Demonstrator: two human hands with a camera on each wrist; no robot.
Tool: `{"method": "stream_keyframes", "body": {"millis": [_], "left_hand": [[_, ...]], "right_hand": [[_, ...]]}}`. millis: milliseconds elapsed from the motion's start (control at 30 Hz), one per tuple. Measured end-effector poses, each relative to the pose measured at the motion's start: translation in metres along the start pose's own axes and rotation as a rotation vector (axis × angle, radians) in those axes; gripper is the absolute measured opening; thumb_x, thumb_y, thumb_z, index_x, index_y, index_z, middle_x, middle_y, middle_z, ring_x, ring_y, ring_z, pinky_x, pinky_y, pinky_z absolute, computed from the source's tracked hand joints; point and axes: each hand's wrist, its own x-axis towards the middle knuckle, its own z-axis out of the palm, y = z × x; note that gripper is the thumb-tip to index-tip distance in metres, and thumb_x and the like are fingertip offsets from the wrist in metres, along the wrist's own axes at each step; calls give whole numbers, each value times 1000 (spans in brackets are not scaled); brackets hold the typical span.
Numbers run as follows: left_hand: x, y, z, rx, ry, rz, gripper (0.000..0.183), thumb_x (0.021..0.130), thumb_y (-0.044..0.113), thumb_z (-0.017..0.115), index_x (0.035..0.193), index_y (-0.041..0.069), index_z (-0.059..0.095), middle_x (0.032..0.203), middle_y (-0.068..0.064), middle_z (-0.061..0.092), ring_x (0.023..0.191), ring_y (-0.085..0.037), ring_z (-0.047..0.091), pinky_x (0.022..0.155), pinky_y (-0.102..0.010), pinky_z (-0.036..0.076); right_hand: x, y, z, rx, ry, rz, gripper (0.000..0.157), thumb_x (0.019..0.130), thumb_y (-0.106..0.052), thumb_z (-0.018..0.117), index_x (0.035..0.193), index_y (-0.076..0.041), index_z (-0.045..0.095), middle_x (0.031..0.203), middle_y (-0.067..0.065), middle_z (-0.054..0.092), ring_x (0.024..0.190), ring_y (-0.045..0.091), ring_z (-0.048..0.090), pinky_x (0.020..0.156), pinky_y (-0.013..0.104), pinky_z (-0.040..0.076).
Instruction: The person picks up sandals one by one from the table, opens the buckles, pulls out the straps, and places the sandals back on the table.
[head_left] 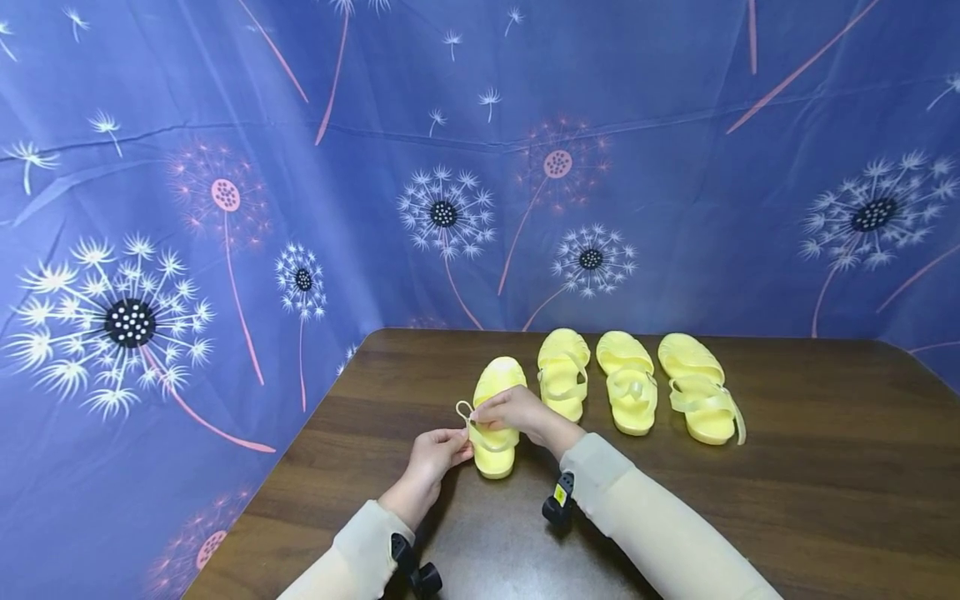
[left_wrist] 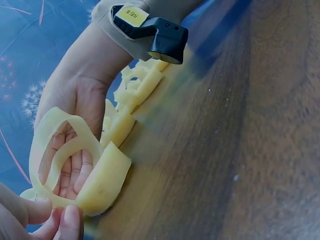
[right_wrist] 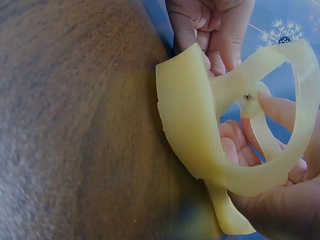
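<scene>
A yellow sandal [head_left: 498,379] stands on the brown table, toe pointing away. My left hand [head_left: 433,458] is at its left side; in the left wrist view its thumb and fingers pinch the lower strap [left_wrist: 62,201] beside the heel [left_wrist: 106,180]. My right hand [head_left: 528,414] reaches over from the right. The right wrist view shows its thumb on the strap joint by a small metal rivet [right_wrist: 247,97], fingers behind the band, pinching it. A thin strap loop [head_left: 462,407] sticks up at the left. The right fingertips are partly hidden by the straps.
Three more yellow sandals stand in a row to the right: one close by [head_left: 564,354], one in the middle [head_left: 632,408] and one farthest right [head_left: 690,354]. A blue dandelion-print cloth [head_left: 675,167] hangs behind the wooden table [head_left: 840,467].
</scene>
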Motion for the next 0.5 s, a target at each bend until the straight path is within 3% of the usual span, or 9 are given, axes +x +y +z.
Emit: {"method": "stream_keyframes", "body": {"millis": [500], "left_hand": [[4, -2, 1, 6, 38, 26, 23, 94, -3, 57, 104, -24, 60, 69, -1, 62, 61, -3, 61, 64, -15, 56]], "right_hand": [[2, 1, -1, -4, 0, -13, 24, 85, -13, 74, 101, 5, 73, 96, 11, 74, 90, 17, 69, 87, 34, 56]]}}
